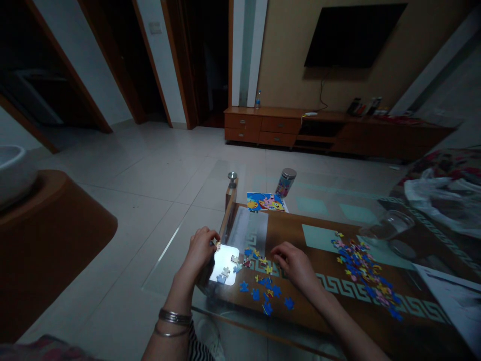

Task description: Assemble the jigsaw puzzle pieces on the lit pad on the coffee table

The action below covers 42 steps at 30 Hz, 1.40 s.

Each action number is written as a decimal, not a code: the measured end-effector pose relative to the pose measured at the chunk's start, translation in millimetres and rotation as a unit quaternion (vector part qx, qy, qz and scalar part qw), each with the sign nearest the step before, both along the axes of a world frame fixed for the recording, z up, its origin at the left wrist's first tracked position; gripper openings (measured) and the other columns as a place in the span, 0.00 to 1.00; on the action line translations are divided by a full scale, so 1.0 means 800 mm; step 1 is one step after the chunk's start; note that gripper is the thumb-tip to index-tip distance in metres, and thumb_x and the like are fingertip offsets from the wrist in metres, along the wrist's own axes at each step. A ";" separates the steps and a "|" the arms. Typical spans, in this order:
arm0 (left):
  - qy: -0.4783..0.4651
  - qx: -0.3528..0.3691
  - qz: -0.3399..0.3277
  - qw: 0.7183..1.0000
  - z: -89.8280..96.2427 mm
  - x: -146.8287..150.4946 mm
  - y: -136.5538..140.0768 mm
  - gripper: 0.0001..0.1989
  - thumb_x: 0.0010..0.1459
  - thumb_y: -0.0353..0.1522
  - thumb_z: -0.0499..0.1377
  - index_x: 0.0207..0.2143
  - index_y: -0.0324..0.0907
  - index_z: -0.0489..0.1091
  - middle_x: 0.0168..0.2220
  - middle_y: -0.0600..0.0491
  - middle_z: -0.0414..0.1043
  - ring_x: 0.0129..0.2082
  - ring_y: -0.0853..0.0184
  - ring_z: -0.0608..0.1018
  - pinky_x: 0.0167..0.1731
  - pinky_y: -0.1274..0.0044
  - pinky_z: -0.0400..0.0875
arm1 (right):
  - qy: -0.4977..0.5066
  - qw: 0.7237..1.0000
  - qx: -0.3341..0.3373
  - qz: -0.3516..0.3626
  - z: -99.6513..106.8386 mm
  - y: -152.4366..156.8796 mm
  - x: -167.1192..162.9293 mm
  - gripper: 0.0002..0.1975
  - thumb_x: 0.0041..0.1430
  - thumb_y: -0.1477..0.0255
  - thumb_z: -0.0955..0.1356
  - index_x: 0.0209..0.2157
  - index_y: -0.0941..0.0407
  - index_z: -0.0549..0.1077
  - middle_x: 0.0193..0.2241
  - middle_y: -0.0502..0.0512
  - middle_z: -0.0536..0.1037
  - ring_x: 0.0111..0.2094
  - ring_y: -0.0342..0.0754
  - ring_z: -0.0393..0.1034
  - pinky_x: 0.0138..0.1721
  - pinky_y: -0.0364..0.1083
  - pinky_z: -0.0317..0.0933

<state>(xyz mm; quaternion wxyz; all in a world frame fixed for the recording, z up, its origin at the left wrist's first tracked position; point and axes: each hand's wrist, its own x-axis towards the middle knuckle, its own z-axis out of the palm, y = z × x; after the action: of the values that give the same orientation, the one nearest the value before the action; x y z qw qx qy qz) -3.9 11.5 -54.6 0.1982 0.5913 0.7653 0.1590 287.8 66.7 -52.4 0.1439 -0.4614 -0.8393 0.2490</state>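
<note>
From where I'm standing, the left hand (203, 246) has its thumb and fingertips pinched together on what looks like a small pale puzzle piece (218, 245), right at the corner of a bright white panel (225, 253). The right hand (292, 261) has its fingers curled over the table (283, 230); can't tell if there's anything in them.

My worry is that left side. The glass edge (173, 244) is nearly invisible, so a fumbled piece could easily skid off onto the floor (124, 220). Glare off the panel probably doesn't help with the pale ones lying on it either. And the right forearm sits between the loose pieces (255, 294) and the big pile (363, 268), so a careless sweep could mix them up.

Room-wise: there's bare tabletop between those two groups, but the front edge is near the closest blue bits. Over on the far right, the clear cup (393, 225) stands just beside the pile, so reaching past there looks tighter.
</note>
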 end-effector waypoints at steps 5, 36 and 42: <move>0.000 0.000 0.000 1.000 -0.002 -0.001 0.001 0.13 0.48 0.23 0.58 0.35 0.45 0.73 0.38 0.51 0.70 0.46 0.59 0.70 0.45 0.69 0.61 | -0.007 1.000 0.000 -0.003 -0.003 0.002 0.001 0.10 0.57 0.77 0.62 0.34 0.56 0.75 0.35 0.56 0.75 0.37 0.51 0.71 0.39 0.46 0.62; 0.015 -0.002 -0.006 1.000 -0.003 -0.002 0.000 0.13 0.47 0.23 0.58 0.36 0.43 0.73 0.39 0.49 0.70 0.46 0.58 0.70 0.45 0.70 0.61 | -0.011 1.000 0.003 -0.016 0.003 -0.002 -0.002 0.09 0.56 0.79 0.63 0.33 0.56 0.75 0.35 0.56 0.76 0.37 0.50 0.71 0.40 0.45 0.61; 0.011 -0.001 -0.011 1.000 -0.004 -0.003 0.001 0.12 0.48 0.24 0.58 0.36 0.42 0.73 0.39 0.49 0.70 0.45 0.59 0.71 0.43 0.70 0.62 | -0.014 1.000 0.005 -0.013 0.001 0.000 0.000 0.09 0.56 0.79 0.64 0.34 0.57 0.76 0.35 0.56 0.76 0.37 0.50 0.71 0.39 0.45 0.61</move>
<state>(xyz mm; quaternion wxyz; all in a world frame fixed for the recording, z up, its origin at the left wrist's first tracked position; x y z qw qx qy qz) -6.3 11.9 -58.0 0.1922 0.6016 0.7609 0.1493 287.7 66.6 -51.7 0.1373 -0.4748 -0.8364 0.2367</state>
